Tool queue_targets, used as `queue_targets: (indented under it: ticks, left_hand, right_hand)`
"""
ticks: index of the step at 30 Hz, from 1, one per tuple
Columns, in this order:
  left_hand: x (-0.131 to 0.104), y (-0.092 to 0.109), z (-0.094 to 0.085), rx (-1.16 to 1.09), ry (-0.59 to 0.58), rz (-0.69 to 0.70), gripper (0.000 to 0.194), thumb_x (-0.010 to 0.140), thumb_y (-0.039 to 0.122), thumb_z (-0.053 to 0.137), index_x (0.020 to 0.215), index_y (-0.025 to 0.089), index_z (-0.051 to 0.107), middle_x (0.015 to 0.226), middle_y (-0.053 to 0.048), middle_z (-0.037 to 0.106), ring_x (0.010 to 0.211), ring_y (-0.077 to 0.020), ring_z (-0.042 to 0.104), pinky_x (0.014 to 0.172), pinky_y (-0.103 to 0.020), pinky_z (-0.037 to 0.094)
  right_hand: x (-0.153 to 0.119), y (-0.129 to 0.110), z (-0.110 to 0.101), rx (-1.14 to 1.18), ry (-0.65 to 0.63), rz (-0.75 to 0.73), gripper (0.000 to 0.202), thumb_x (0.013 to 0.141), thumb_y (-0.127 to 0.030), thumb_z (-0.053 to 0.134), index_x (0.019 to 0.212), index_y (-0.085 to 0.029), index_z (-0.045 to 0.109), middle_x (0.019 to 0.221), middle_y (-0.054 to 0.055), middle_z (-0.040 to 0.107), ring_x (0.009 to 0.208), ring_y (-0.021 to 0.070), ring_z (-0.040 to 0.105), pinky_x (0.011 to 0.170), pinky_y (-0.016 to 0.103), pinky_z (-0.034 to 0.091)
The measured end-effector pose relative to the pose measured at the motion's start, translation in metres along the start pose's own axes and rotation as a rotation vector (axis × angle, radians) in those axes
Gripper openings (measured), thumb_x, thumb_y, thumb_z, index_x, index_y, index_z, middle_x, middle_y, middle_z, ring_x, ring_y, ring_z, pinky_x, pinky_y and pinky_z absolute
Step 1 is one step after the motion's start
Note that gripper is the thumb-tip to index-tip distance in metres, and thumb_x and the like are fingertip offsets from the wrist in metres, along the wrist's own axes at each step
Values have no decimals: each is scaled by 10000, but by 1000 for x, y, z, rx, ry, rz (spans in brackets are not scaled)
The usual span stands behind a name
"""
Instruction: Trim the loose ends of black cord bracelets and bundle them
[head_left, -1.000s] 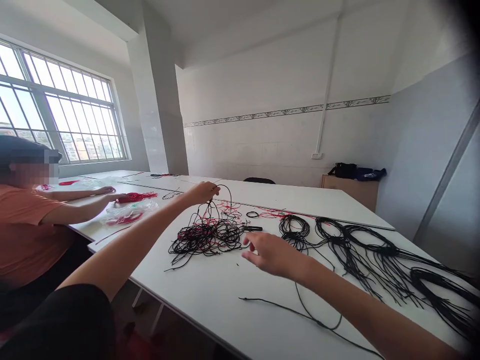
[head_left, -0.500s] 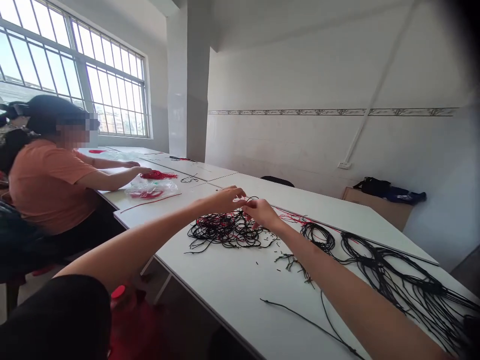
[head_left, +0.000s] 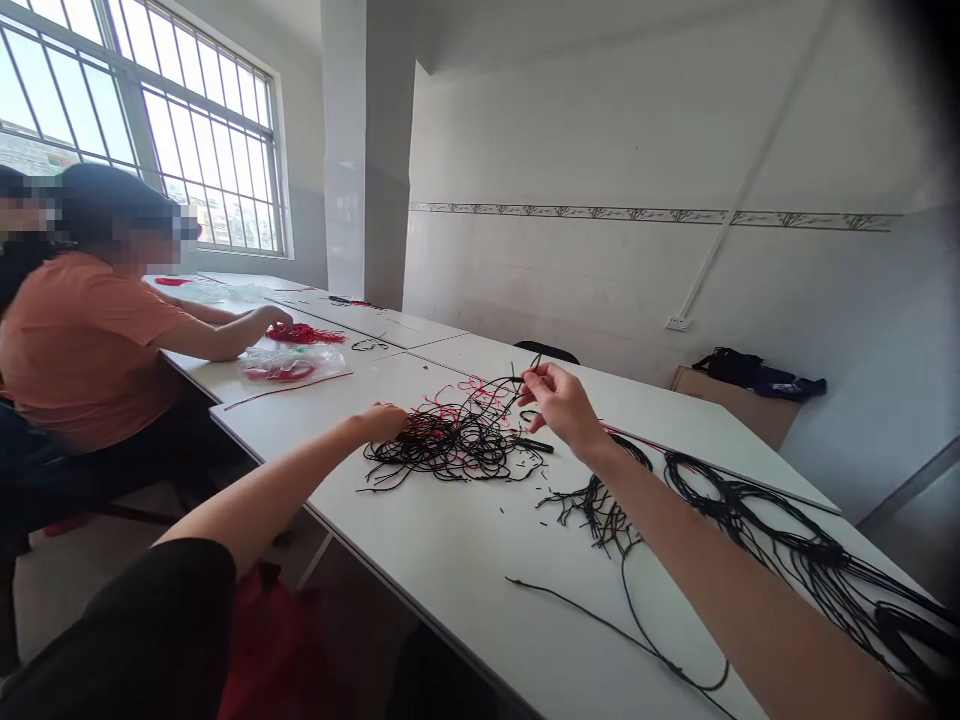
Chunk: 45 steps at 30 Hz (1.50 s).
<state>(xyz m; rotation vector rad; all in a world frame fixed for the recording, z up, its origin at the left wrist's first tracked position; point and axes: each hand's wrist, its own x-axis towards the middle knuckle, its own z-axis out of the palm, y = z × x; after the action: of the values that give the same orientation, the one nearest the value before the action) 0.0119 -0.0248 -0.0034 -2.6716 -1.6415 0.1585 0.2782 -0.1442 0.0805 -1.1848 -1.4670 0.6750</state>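
Observation:
My right hand (head_left: pixel 564 402) is raised over the far side of the table, its thumb and fingers pinched on a black cord (head_left: pixel 501 381). That cord runs left toward a tangled pile of black cords (head_left: pixel 450 450) with red strands (head_left: pixel 474 390) among and behind it. My left hand (head_left: pixel 384 422) rests at the left edge of this pile, touching the cords; its fingertips are hidden, so I cannot tell whether they grip any. Below my right hand lies a short, dark, stick-like object (head_left: pixel 534 445).
Coiled black cord bundles (head_left: pixel 780 520) stretch along the right of the white table (head_left: pixel 450 560). Short cord ends (head_left: pixel 592 510) and a long loose cord (head_left: pixel 592 625) lie nearer me. At left, a person in an orange top (head_left: pixel 97 340) handles red cords (head_left: pixel 304 334) beside a plastic bag (head_left: pixel 292 365).
My hands were together above the pile and have parted. The left went down and left to the pile; the right moved slightly right with a cord. The view has shifted slightly.

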Motion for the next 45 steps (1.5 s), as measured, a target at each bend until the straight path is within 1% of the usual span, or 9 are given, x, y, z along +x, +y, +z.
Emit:
queue_targets:
  ticks: [5,9,13,18,23,31,37,42,45]
  left_hand:
    - [-6,-18,-5,-108,-1,-111,331,914,336,557,1190,154,563,1185,-97,588,1006,-210,602,849,-421,525]
    - [-1,5,-28,-275,108,-31,367,906,315,564,1235,153,538,1242,-112,559,1078,-237,576,899,-457,500]
    - [6,84,-71,-506,210,303,429,908,171,404,1331,137,470,1345,-138,515,1215,-224,501,1005,-389,436]
    - [-26,212,-126,-999,201,868,358,921,368,450,1154,129,581,1087,-101,666,998,-172,605,876,-327,493]
    - [-54,276,-141,-1258,222,921,188,858,304,582,798,127,591,722,-27,627,694,-101,578,656,-242,481]
    - [-53,287,-128,-1382,178,846,180,867,291,562,759,147,565,578,56,406,512,-52,317,439,-199,231]
    - [-50,287,-124,-1312,160,838,169,868,241,549,719,169,511,568,69,349,511,-56,279,434,-193,227]
    - [-50,288,-123,-1222,108,853,126,842,160,540,717,173,527,590,57,414,540,-64,336,472,-200,284]
    - [-50,289,-121,-1193,71,834,113,842,192,558,730,175,547,607,45,443,568,-77,369,496,-212,309]
  right_hand:
    - [-19,-27,-54,100,101,-107,121,891,-296,535,904,-176,545,875,44,606,734,158,664,342,179,514]
    - [-47,-37,-97,55,78,-108,219,807,-362,659,889,-165,612,884,62,647,677,172,675,339,188,514]
    - [-75,-39,-118,31,116,-76,228,745,-341,720,833,-149,634,836,61,646,632,156,657,342,175,498]
    - [-95,-40,-122,56,240,-105,143,752,-274,695,791,-153,630,740,37,631,568,118,617,325,147,439]
    - [-109,-44,-133,134,336,-166,72,785,-242,648,794,-176,621,679,1,600,508,87,561,318,145,412]
    - [-119,-29,-154,-33,310,-169,211,817,-375,654,869,-179,595,754,30,620,526,114,588,332,181,460]
    - [-129,-25,-162,-443,728,-428,208,823,-363,661,895,-232,517,770,2,516,614,117,542,374,171,416]
    - [-137,-31,-161,-641,349,-441,56,880,-313,600,898,-260,600,790,-16,614,495,79,531,386,176,424]
    - [-133,-30,-159,-616,264,-424,38,891,-253,588,869,-274,611,708,-58,629,476,64,544,437,160,452]
